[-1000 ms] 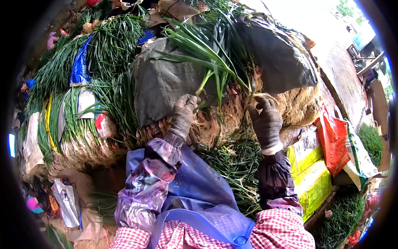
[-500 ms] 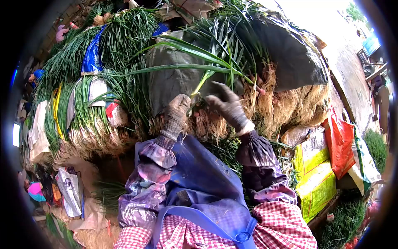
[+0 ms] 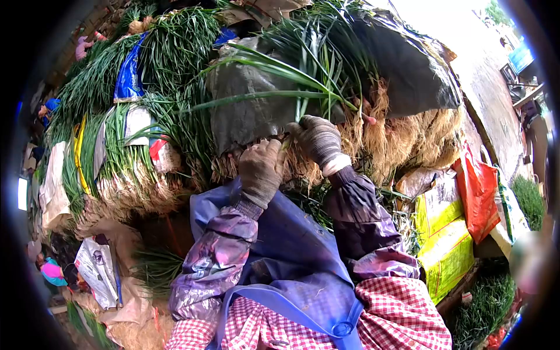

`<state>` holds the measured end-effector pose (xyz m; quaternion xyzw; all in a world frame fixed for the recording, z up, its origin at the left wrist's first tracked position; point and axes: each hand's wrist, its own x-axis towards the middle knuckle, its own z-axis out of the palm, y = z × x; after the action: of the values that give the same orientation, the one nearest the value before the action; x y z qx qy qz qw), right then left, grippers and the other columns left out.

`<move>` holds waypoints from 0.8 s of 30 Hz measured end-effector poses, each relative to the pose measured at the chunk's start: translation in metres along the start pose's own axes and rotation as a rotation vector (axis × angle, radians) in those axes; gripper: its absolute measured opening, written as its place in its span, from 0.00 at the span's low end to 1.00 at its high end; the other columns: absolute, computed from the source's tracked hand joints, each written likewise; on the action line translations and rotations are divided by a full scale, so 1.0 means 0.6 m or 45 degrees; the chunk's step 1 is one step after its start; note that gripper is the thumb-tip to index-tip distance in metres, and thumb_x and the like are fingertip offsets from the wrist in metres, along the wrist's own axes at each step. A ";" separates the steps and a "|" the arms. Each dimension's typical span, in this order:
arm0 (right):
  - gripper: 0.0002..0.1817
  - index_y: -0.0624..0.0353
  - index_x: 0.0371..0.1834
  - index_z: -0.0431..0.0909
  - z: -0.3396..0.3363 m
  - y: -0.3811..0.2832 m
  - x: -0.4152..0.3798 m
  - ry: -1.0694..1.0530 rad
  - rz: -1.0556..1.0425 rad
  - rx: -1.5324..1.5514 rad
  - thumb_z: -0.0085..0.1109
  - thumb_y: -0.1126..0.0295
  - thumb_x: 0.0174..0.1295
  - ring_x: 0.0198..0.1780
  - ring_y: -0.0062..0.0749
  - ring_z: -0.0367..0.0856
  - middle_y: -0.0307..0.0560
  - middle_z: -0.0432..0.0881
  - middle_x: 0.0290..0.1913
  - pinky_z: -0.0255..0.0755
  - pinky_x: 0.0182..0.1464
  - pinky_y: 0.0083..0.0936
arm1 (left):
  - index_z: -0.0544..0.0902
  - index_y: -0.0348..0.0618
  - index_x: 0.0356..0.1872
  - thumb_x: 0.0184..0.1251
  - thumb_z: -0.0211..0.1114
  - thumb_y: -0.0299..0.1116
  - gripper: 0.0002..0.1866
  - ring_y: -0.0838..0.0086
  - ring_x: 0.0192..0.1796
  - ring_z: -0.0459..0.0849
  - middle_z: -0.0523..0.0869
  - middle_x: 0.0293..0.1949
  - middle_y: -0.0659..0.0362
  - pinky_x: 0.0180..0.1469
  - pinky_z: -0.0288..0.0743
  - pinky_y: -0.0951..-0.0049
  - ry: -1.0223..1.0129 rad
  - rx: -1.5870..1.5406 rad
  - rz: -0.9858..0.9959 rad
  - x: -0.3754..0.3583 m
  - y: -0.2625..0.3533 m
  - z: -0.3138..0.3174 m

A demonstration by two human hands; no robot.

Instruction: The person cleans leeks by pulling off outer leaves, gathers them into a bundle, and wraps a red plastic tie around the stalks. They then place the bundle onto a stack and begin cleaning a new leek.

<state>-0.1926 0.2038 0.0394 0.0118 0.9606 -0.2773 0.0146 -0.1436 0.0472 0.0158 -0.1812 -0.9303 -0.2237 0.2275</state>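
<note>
Both my hands wear dirty grey-brown knit gloves, close together at the front of the pile. My left hand [image 3: 261, 170] has its fingers closed near the lower end of a green stalk, mostly hidden by the glove. Just right of it and slightly higher, my right hand [image 3: 316, 140] curls round a green stalk [image 3: 300, 108] whose leaves fan upward. Loose long green leaves [image 3: 274, 73] lie over the grey sheet [image 3: 245, 119] beyond my hands. Tan stringy roots [image 3: 379, 137] hang to the right of my right hand.
Bundled green plants [image 3: 181, 55] are piled at the left and back. A red bag [image 3: 475, 192] and a yellow sack [image 3: 444, 251] are at the right. A blue apron [image 3: 291, 245] covers my lap. A white printed bag [image 3: 98, 271] is at lower left.
My left hand has moved down and slightly right. My right hand, spread before, has moved left and closed round a stalk beside it. A blurred shape has appeared at the right edge.
</note>
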 end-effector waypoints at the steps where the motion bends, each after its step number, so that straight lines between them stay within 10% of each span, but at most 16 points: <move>1: 0.26 0.59 0.37 0.83 -0.001 0.005 0.001 -0.073 0.030 -0.033 0.54 0.45 0.59 0.42 0.51 0.81 0.57 0.83 0.36 0.73 0.47 0.41 | 0.79 0.43 0.35 0.60 0.63 0.36 0.08 0.58 0.38 0.82 0.83 0.36 0.56 0.41 0.75 0.62 0.027 0.118 0.105 -0.004 0.003 0.001; 4: 0.21 0.58 0.26 0.81 0.014 0.026 0.008 -0.257 0.134 -0.029 0.54 0.49 0.59 0.40 0.50 0.81 0.54 0.82 0.32 0.73 0.43 0.43 | 0.79 0.45 0.37 0.60 0.61 0.36 0.08 0.60 0.40 0.81 0.82 0.39 0.55 0.45 0.73 0.61 -0.203 0.235 0.115 -0.019 0.012 0.003; 9: 0.13 0.52 0.23 0.77 0.060 0.056 -0.002 0.545 -0.052 0.141 0.52 0.59 0.62 0.27 0.46 0.79 0.48 0.80 0.26 0.74 0.34 0.40 | 0.77 0.42 0.36 0.67 0.59 0.37 0.09 0.67 0.27 0.79 0.80 0.25 0.60 0.28 0.72 0.66 -0.320 -0.371 -0.555 -0.015 0.003 0.019; 10: 0.10 0.49 0.23 0.76 0.037 0.083 0.024 0.887 -0.463 -0.309 0.56 0.61 0.61 0.23 0.35 0.76 0.41 0.79 0.23 0.73 0.28 0.32 | 0.76 0.41 0.34 0.69 0.58 0.38 0.10 0.76 0.20 0.74 0.75 0.19 0.65 0.19 0.65 0.74 -0.167 -0.643 -0.483 -0.019 -0.029 0.044; 12: 0.04 0.48 0.29 0.80 -0.006 0.104 -0.019 0.484 0.086 1.374 0.56 0.69 0.59 0.25 0.34 0.78 0.38 0.80 0.25 0.74 0.33 0.27 | 0.76 0.42 0.35 0.69 0.58 0.37 0.09 0.84 0.17 0.66 0.72 0.19 0.68 0.17 0.59 0.83 -0.398 -1.521 -0.961 -0.026 -0.075 0.037; 13: 0.04 0.48 0.31 0.81 -0.027 0.127 -0.048 0.136 0.134 1.624 0.56 0.68 0.60 0.26 0.32 0.79 0.38 0.81 0.26 0.74 0.35 0.25 | 0.76 0.43 0.36 0.69 0.58 0.38 0.09 0.85 0.16 0.65 0.72 0.19 0.68 0.17 0.57 0.85 -0.485 -1.888 -1.119 -0.018 -0.076 0.013; 17: 0.12 0.53 0.39 0.82 0.001 0.127 -0.164 -1.180 -0.218 -0.438 0.57 0.61 0.57 0.35 0.34 0.84 0.44 0.84 0.36 0.78 0.36 0.31 | 0.76 0.42 0.40 0.69 0.59 0.43 0.14 0.83 0.18 0.64 0.70 0.20 0.68 0.20 0.58 0.81 -0.677 -2.421 -1.189 -0.005 -0.074 0.014; 19: 0.18 0.54 0.46 0.80 0.005 0.151 -0.199 -1.335 -0.470 -0.714 0.57 0.58 0.56 0.41 0.43 0.84 0.51 0.83 0.41 0.77 0.42 0.39 | 0.75 0.41 0.42 0.70 0.57 0.43 0.14 0.82 0.19 0.63 0.68 0.20 0.67 0.22 0.58 0.80 -0.697 -2.539 -1.203 -0.011 -0.080 0.042; 22: 0.47 0.49 0.71 0.57 0.008 0.079 -0.177 -0.314 -0.296 0.322 0.68 0.46 0.49 0.47 0.44 0.83 0.58 0.81 0.49 0.76 0.48 0.33 | 0.74 0.41 0.43 0.71 0.56 0.43 0.14 0.81 0.20 0.63 0.67 0.21 0.67 0.23 0.59 0.79 -0.583 -2.719 -1.262 -0.024 -0.052 0.055; 24: 0.45 0.55 0.72 0.54 0.064 0.045 -0.160 -0.478 -0.194 1.372 0.69 0.65 0.51 0.49 0.26 0.74 0.43 0.75 0.51 0.71 0.51 0.20 | 0.73 0.40 0.41 0.70 0.57 0.41 0.13 0.80 0.22 0.64 0.68 0.22 0.66 0.25 0.62 0.78 -0.324 -2.516 -1.294 -0.015 -0.014 0.036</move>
<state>-0.0948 0.2048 -0.0039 -0.1011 0.6629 -0.7251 0.1567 -0.1472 0.0490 -0.0089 0.0973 -0.3261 -0.9114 -0.2311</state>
